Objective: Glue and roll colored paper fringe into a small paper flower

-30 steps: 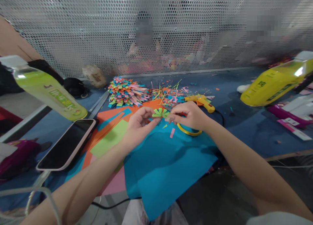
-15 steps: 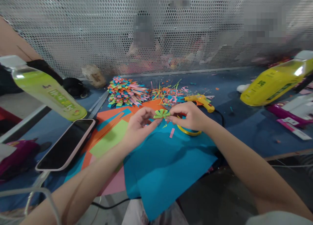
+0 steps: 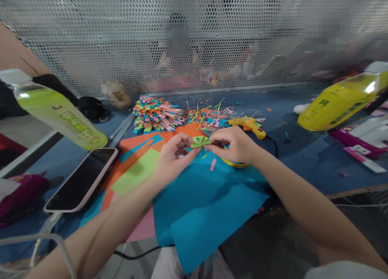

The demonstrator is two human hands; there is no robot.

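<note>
Between my two hands is a small green folded-paper piece [image 3: 200,141], its strips fanned out like a flower. My left hand [image 3: 176,153] pinches its left edge between thumb and fingers. On the other edge, my right hand [image 3: 235,143] closes its fingertips around it. Below lies a large blue paper sheet [image 3: 209,202], with a pink paper strip [image 3: 213,164] on it. Partly under my right hand sits a yellow ring-shaped thing [image 3: 238,164], perhaps scissor handles; the rest is hidden. Orange paper [image 3: 136,139] and a green sheet [image 3: 138,172] lie by my left forearm.
A heap of colourful fringed paper [image 3: 157,115] and paper scraps [image 3: 206,115] lie behind my hands, beside a yellow glue gun [image 3: 248,126]. Left stand a phone [image 3: 83,180] on a cable and a green drink bottle [image 3: 57,113]; right, a yellow bottle [image 3: 339,99]. Perforated metal [image 3: 136,40] bounds the back.
The green paper piece has tilted slightly between my fingers. Both hands stay in nearly the same place, and the right hand has shifted a little over the yellow ring.
</note>
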